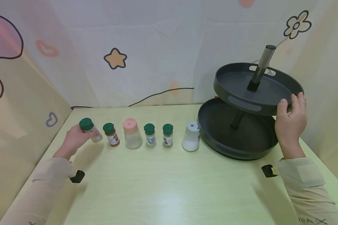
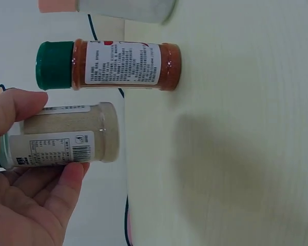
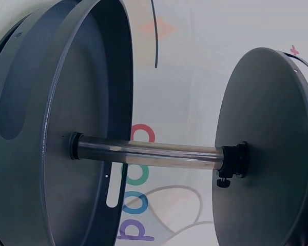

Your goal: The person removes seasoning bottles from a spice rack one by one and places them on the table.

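Note:
My left hand [image 1: 74,139] holds a spice jar [image 2: 66,136] with a green cap, tilted and raised off the table; in the left wrist view pale powder shows behind its label. Just right of it stands a jar of red-brown spice [image 1: 113,137], also green-capped. My right hand [image 1: 293,120] rests on the near right rim of the upper tray [image 1: 281,86] of a dark two-tier rack, thumb outside the rim and fingers over its edge. The upper tray sits tilted over the lower tray [image 1: 217,134]. A metal post [image 3: 154,154] joins the two tiers.
Along the row stand a pink-capped shaker [image 1: 133,137], two more green-capped jars, one [image 1: 150,139] beside the other [image 1: 167,139], and a white-capped shaker [image 1: 191,140] close to the lower tray. A printed curtain [image 1: 157,37] hangs behind the table [image 1: 157,187].

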Demonstrator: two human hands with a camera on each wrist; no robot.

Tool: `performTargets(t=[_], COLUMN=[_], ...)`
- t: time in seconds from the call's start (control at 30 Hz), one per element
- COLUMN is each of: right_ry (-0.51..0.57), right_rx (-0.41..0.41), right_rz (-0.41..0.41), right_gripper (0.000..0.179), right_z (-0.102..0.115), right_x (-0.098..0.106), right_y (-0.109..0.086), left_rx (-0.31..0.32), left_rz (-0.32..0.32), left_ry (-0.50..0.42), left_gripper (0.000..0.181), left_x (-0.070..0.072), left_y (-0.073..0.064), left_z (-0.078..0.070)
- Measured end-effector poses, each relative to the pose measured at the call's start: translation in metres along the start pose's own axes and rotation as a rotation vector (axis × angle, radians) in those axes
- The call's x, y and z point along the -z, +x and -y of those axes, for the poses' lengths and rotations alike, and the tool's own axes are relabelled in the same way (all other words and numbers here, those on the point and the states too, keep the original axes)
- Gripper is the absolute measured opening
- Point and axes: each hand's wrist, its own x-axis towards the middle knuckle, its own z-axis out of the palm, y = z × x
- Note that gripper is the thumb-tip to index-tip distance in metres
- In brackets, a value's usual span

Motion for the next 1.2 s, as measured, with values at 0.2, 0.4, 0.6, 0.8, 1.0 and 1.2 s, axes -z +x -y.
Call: performTargets(t=[0.2,0.4,0.6,0.8,1.0,1.2], right_ry=[0.006,0.011,0.017,0.022,0.016,0.028], right_rx=[-0.003,-0.004,-0.003,0.006,0.008,0.016], right_rz=[0.0,-0.003,-0.003,-0.011,-0.01,-0.014], right_gripper=[0.053,0.054,0.054,0.053,0.053,0.053], right_z=[0.0,-0.001,-0.001,-0.001,0.0,0.0], right_x=[0.0,0.002,0.002,0.001,0.0,0.0], right_y=[0.0,0.0,-0.002,-0.002,-0.002,-0.001], left_rx=[0.02,0.047,0.042,0.028,0.009,0.013], left_rz=[0.028,0.034,0.035,0.017,0.002,0.004], left_ry=[-0.022,-0.01,0.024,0.046,0.06,0.045], left_gripper=[0.068,0.064,0.06,0.057,0.056,0.055], left_x=[-0.004,-0.009,-0.013,-0.017,-0.019,-0.019], left_y=[0.003,0.005,0.006,0.008,0.009,0.01], left_z=[0.006,0.009,0.013,0.016,0.02,0.023])
